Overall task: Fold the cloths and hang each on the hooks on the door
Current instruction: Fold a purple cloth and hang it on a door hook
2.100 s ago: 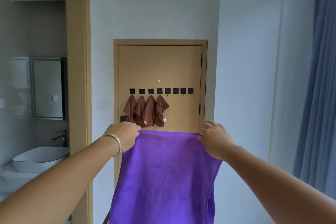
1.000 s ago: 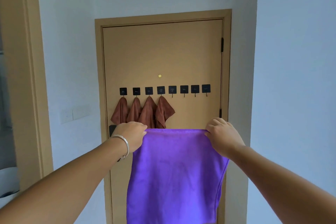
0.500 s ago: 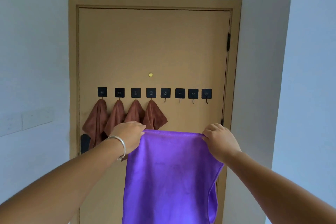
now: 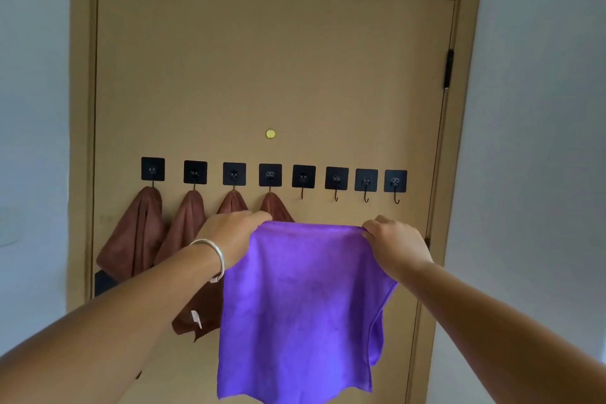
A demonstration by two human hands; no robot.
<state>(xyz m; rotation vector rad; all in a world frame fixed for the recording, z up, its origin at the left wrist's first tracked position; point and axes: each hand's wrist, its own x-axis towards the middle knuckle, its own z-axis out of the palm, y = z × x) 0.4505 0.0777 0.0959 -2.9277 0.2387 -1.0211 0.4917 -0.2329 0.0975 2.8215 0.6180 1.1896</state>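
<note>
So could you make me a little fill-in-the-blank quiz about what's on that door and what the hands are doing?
1. Both hands, the left hand and the right hand, hold up a ____ cloth by its top edge.
2. The door carries a row of ____ black hooks.
3. ____ brown cloths already hang on the hooks.
4. A silver bracelet sits on the ____ wrist.

Missing words: purple; eight; four; left
</note>
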